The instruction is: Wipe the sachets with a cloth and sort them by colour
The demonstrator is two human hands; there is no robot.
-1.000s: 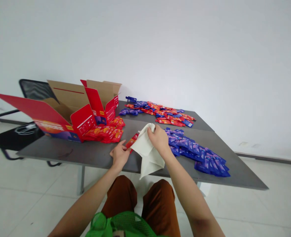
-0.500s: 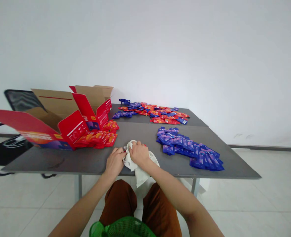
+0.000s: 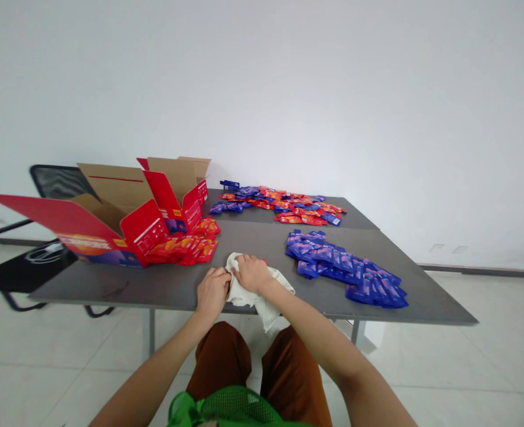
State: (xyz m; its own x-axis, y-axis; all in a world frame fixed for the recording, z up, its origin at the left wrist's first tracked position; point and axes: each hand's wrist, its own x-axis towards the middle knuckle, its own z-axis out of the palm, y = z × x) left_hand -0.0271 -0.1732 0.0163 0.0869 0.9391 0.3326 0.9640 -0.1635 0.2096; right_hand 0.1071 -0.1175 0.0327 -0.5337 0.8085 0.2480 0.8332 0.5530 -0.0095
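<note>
A crumpled white cloth [image 3: 244, 295] lies at the front edge of the grey table, one corner hanging over. My right hand [image 3: 250, 273] presses down on it with bent fingers, gripping the cloth. At the cloth's left side, my left hand [image 3: 212, 292] has its fingers curled around the end of a red packet, which is almost wholly covered by cloth and hands. Only a bit of red shows just past my right hand. Left of the hands is a pile of red-orange packets [image 3: 181, 248]; to the right, overlapping rows of blue-purple packets [image 3: 333, 261].
Two open red cardboard boxes [image 3: 143, 228] stand at the left of the table [image 3: 239, 235]. Mixed red and blue packets [image 3: 288, 204] are heaped at the back, near a white wall. A black chair [image 3: 15, 273] with a white cable on its seat stands left.
My right hand has brought the cloth down over the red packet and pressed it to the table. My left hand stays at the packet's end. The head view has shifted slightly.
</note>
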